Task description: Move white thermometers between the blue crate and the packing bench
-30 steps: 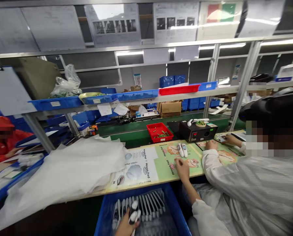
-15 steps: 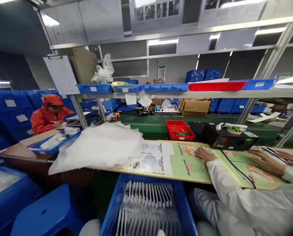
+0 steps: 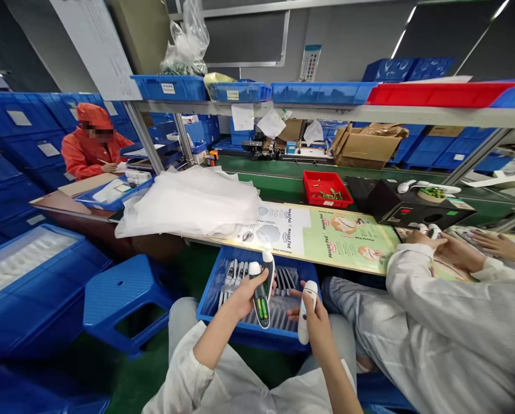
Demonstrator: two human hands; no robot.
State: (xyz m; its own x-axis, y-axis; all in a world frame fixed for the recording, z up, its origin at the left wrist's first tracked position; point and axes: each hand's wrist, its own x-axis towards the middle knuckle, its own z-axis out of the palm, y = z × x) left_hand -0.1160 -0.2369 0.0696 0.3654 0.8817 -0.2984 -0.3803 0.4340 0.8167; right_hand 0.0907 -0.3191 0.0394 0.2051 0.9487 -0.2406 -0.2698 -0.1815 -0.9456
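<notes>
My left hand (image 3: 241,297) is closed around two white handheld infrared thermometers. The nearer thermometer (image 3: 255,270) has its battery compartment uncovered, with green batteries inside. The other thermometer (image 3: 269,260) stands just behind it and shows a dark strip. In my right hand (image 3: 320,325) is one more white thermometer (image 3: 308,302), held upright with its rounded head at the top. Both hands are over a blue bin (image 3: 209,318) on my lap, which holds rows of similar white thermometers in clear trays. My fingers partly hide the bin's contents.
Beyond the bin is a bench with printed mouse pad sheets (image 3: 352,253) and a stack of white foam sheets (image 3: 197,201). A red tray (image 3: 326,201) holds green batteries. A co-worker's sleeve (image 3: 416,264) is close on my right. A blue stool (image 3: 119,287) stands left.
The view has tilted down. My hands, out of sight before, now show above the bin holding thermometers. The co-worker's near hand has left the green sheet and moved right, to a white device.
</notes>
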